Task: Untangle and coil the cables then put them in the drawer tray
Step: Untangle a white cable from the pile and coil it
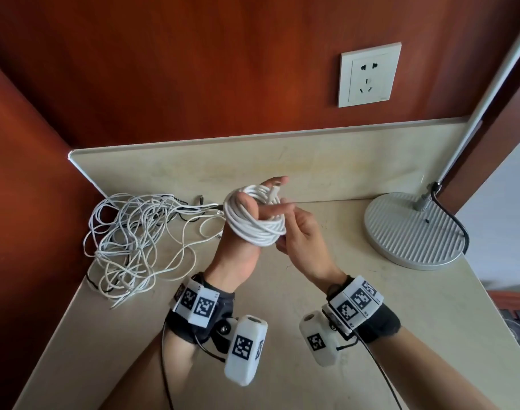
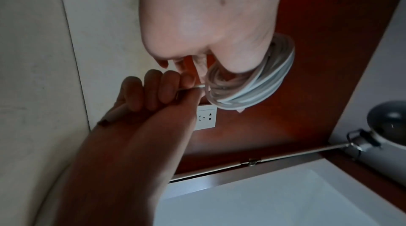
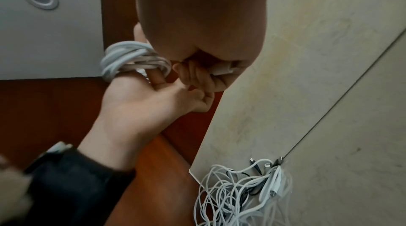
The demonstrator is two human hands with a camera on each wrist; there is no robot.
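Observation:
A white cable coil is wound round my raised left hand, whose thumb presses one connector against the loops. My right hand is beside the coil on its right and pinches the cable's free end. In the left wrist view the right hand's fingers curl on a short white strand leading into the coil. In the right wrist view a white connector sits in my right hand's curled fingers, next to the coil. A tangled pile of white and black cables lies on the counter's left. No drawer tray is in view.
A grey lamp base with a black cord stands at the right of the beige counter, its pole leaning up the wall. A white wall socket sits on the red-brown wall behind. The same wall closes the left side.

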